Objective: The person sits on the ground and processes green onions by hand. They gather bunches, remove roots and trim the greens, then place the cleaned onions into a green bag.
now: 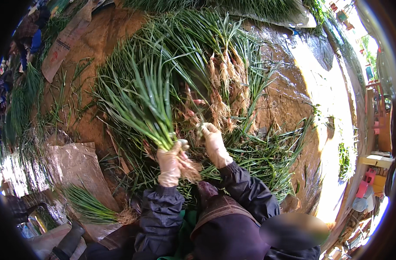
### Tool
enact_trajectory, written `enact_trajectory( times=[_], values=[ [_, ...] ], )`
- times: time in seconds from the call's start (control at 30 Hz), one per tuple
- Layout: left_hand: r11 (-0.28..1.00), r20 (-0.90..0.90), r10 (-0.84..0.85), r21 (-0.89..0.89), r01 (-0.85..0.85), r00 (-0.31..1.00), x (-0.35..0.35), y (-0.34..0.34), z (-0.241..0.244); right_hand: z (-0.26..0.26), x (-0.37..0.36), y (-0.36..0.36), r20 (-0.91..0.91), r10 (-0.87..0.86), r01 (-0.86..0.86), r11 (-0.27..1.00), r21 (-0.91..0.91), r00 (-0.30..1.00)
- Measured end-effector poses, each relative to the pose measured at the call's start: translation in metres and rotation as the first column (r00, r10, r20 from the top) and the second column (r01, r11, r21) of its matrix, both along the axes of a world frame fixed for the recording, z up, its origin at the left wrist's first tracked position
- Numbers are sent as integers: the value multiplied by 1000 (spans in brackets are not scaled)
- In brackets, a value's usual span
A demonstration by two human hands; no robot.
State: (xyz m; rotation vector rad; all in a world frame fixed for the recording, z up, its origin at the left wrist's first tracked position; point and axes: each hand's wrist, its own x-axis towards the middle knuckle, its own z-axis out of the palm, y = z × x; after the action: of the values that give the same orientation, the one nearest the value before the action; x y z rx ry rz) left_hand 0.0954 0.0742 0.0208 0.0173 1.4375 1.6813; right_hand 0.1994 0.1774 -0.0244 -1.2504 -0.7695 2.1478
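My left hand [168, 165], in a pale glove, grips a bunch of green onions [154, 113]. Long green leaves fan up and away from the fist, while pinkish bulbs and stringy roots [190, 170] stick out below it. My right hand [216, 144], gloved too, is just to the right, with thumb and fingers drawn together at greyish-green tips. Whether a thin stalk is pinched there cannot be made out. Beyond both hands lies a large heap of rooted green onions [191, 35], its pale roots [219, 102] pointing towards me.
Loose trimmed leaves [266, 162] cover the ground at right. A tied-looking bunch [94, 206] lies at lower left near a flattened brown sheet [77, 169]. Another onion pile [250, 8] is at the far edge. A person [30, 32] is at upper left.
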Motion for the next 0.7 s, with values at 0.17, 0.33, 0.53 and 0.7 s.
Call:
enact_trajectory(
  times=[0.17, 0.33, 0.53, 0.7],
  values=[
    [981, 222, 25, 183, -67, 975, -37, -16, 9, 38, 9, 19, 643, -352, -607, 222, 763, 680],
    [977, 312, -161, 185, 107, 936, -20, 18, 6, 6, 15, 33, 779, -353, -685, 375, 625, 518],
    [964, 134, -253, 122, 237, 958, -9, 50, -13, 50, 31, -10, 689, 0, -608, 471, 639, 725],
    [948, -108, -179, 249, 200, 978, -5, 46, -25, 75, 8, 21, 857, 196, -875, 202, 441, 477]
  ],
)
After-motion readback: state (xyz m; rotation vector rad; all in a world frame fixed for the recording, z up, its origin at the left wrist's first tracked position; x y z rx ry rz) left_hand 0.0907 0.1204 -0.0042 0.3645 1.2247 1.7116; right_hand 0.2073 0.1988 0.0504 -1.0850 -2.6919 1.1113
